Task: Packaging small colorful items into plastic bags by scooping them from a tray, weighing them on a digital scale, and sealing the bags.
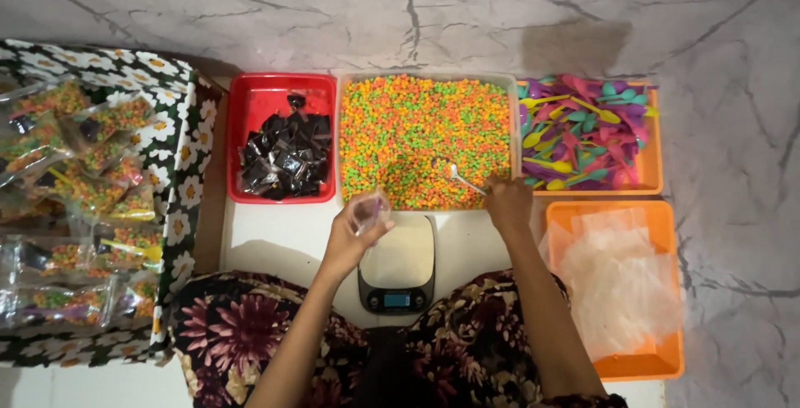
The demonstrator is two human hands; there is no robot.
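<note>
My left hand (350,237) is curled closed around a small clear plastic bag (369,210), fingers pinching it near its top so it stands above the kitchen scale (399,268) on the white desk (275,237). My right hand (508,202) is closed on the handle of a spoon (461,178), its bowl lying in the clear tray (426,77) heaped with tiny orange, green and yellow pellets (417,133); the hand rests at that tray's near right corner. Just left of the pellets, a red tray (242,100) holds small black sachets (287,156). To the right, an orange tray (654,175) is full of purple, pink, teal and yellow plastic spoons (583,131), and nearer me another orange tray (658,362) holds a stack of clear empty bags (621,279). At far left, a daisy-patterned box (179,158) carries filled packets (79,166) of the same pellets, some with a coloured spoon inside.
</note>
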